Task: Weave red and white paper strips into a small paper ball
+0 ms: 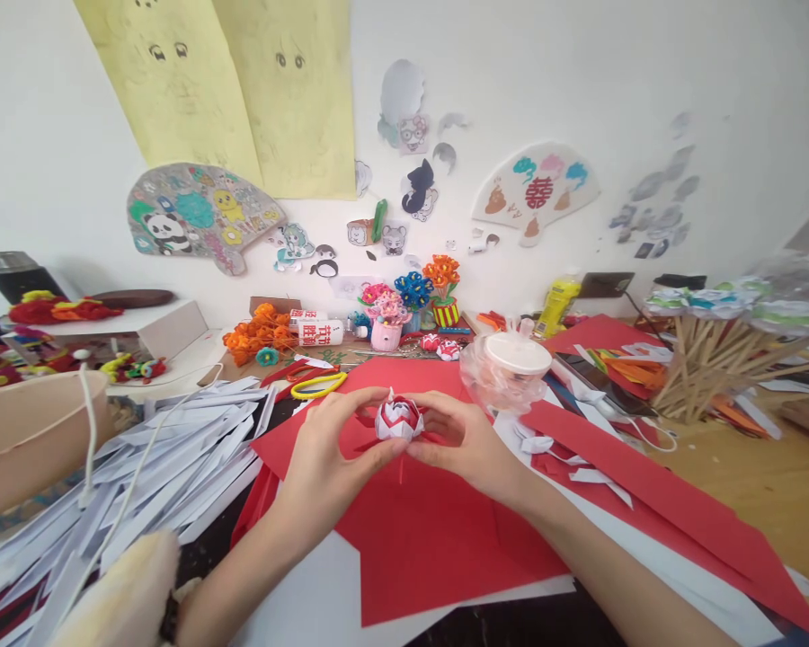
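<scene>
in the head view, the fingers of the left hand and right hand grasp a folded paper ball at centre, above smooth red sheets. it is rounded, red and white, banded in crisp zigzags; its long axis is hard to tell. a thin red strip points to six o'clock. flat white paper strips overlap toward nine.

Left hand, right hand bare. Left forearm: dark band, lower left of red sheet. Right forearm: dark blue cloth edge, lower right of sheet.
</scene>
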The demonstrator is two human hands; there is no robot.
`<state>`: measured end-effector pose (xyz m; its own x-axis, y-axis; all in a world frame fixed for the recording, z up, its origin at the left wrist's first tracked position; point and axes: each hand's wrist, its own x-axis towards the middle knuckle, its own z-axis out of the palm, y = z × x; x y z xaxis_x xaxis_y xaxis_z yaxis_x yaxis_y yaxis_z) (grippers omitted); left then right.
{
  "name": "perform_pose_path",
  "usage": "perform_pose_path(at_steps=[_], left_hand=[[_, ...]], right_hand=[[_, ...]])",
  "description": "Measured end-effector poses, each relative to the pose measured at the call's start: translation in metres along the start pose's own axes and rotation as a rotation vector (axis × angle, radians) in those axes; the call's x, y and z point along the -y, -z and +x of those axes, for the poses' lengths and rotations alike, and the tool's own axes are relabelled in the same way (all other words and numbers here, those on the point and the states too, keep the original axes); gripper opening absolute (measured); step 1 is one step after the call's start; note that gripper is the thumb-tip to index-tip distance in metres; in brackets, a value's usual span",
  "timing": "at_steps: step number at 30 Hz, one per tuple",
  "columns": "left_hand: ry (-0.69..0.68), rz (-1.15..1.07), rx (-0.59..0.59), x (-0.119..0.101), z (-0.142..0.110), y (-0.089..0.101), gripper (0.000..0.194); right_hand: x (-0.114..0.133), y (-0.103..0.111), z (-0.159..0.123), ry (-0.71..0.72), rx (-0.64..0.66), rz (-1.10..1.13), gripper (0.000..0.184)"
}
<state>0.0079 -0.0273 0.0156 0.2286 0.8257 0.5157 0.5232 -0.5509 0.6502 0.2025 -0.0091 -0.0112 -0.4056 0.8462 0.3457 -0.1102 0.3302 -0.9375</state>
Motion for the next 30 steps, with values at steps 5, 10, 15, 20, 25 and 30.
perform_pose_path(at_steps=[5, 10, 15, 20, 25, 30], left_hand=[[-0.114, 0.098, -0.052, -0.001, -0.004, -0.004, 0.023], [-0.128, 0.137, -0.096, -0.003, -0.007, -0.006, 0.021], [0.030, 0.066, -0.056, -0.007, -0.006, -0.002, 0.028], [0.158, 0.026, -0.106, -0.010, -0.007, -0.007, 0.024], [0.197, -0.005, -0.085, -0.008, -0.009, -0.016, 0.022], [0.114, 0.039, -0.012, -0.003, -0.005, -0.009, 0.018]], right_hand=[[0.002, -0.005, -0.001, 0.046, -0.027, -0.044, 0.037], [0.006, -0.007, -0.001, 0.085, -0.034, -0.083, 0.035], [0.006, -0.007, -0.001, 0.076, -0.028, -0.135, 0.039], [0.003, -0.017, -0.009, 0.101, -0.324, -0.397, 0.051], [0.008, -0.020, -0.013, 0.194, -0.342, -0.511, 0.045], [0.016, -0.006, -0.010, 0.243, -0.233, -0.378, 0.056]])
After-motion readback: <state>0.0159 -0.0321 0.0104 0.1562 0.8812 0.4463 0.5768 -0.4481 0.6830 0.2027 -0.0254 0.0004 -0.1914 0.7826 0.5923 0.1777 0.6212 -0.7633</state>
